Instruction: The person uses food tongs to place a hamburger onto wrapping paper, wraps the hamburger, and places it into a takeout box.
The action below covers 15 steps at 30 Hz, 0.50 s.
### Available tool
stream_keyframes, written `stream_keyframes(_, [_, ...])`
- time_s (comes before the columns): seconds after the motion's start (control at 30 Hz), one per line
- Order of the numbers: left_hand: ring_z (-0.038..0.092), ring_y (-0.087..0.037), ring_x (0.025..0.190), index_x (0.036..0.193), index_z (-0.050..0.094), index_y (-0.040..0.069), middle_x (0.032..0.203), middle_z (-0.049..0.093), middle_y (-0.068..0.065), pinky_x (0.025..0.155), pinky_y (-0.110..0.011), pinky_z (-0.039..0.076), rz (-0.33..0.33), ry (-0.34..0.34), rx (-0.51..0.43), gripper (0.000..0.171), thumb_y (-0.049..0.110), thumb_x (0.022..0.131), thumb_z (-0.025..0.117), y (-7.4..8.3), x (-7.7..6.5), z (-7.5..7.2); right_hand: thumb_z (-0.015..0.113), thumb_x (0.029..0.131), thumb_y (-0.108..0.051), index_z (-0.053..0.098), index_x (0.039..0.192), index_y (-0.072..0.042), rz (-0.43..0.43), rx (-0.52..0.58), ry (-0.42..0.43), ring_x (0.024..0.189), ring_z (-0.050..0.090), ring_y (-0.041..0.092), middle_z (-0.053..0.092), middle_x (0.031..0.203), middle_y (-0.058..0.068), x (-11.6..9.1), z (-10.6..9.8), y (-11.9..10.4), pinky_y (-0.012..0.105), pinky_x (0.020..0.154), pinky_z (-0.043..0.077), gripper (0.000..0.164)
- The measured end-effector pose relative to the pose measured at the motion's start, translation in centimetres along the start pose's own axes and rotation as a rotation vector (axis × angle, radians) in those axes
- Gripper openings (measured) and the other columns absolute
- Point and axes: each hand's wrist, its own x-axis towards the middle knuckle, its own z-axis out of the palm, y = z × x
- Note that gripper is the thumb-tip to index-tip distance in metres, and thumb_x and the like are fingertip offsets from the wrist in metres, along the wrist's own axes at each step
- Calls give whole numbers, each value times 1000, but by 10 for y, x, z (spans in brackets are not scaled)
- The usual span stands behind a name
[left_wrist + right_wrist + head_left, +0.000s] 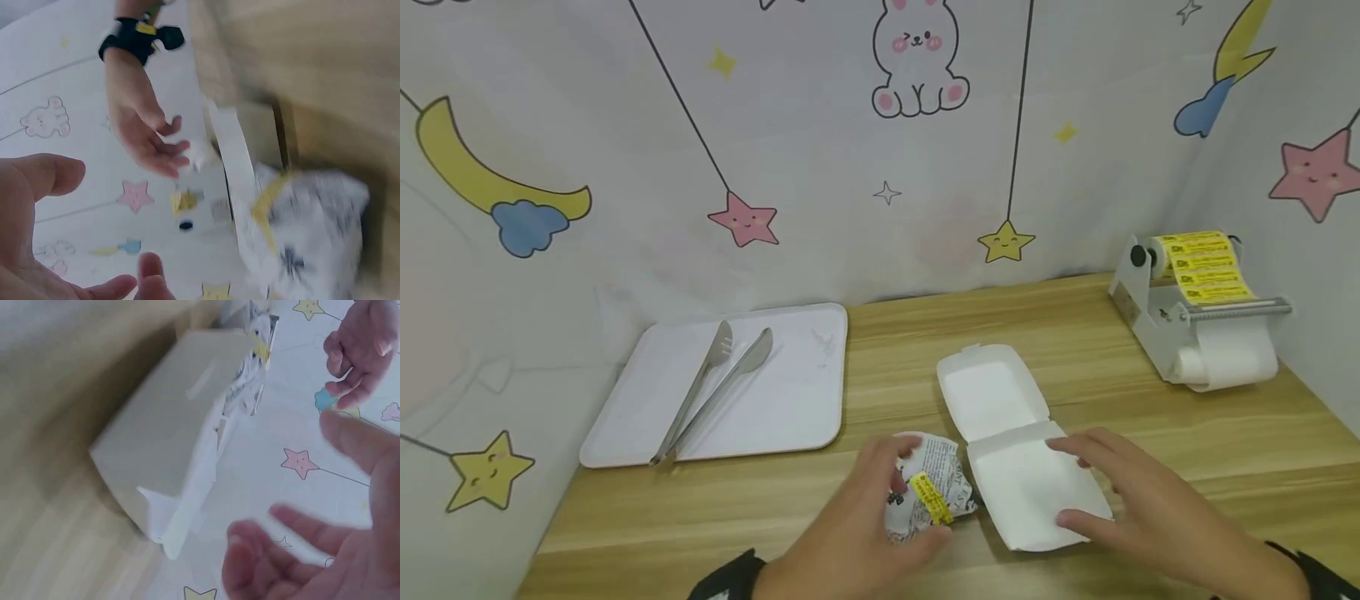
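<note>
A round packet wrapped in printed paper point(946, 468), with a yellow label strip point(931, 498) across it, lies on the table. Over its left side is my left hand point(861, 521), thumb and fingers spread; the left wrist view shows the palm apart from the packet point(312, 244). Just right of the packet stands a white clamshell takeaway box point(1026, 492), its lid point(992, 387) folded back and nothing inside. My right hand point(1138, 500) hovers at the box's right side with loosely bent fingers, holding nothing. In the right wrist view the box's outer wall point(156, 419) faces that hand.
At the back left, metal tongs point(722, 396) lie on a white tray point(812, 400), their handle end over its front edge. A label dispenser point(1150, 321) with a roll of yellow labels point(1206, 267) stands at the back right. A printed curtain point(820, 150) hangs behind the table.
</note>
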Motion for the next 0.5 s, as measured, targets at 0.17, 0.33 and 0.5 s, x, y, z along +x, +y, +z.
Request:
stream_keyframes(0.17, [20,-31,138,151,2,13,156,7,-10,107,-54,26,-68,144,342,131,70,57,73,-38,1,-6,78,69,-49,33,145,-27,-261,62,-165,132,34,17,35,147,-5,44,8,-10,45,100,39,90])
stream_keyframes(0.33, [1,-28,142,149,1,1,155,-3,-14,106,-64,10,-59,81,394,143,72,49,75,-55,4,-3,77,65,-55,22,150,-19,-418,95,-299,141,18,21,17,155,-5,80,36,-21,48,110,21,107])
stream_keyframes(0.5, [6,-32,141,148,8,-3,154,3,-20,106,-64,13,-43,5,432,141,76,50,71,-66,8,0,74,66,-60,18,151,-15,-436,109,-392,142,14,24,15,156,-1,94,61,-30,51,111,15,111])
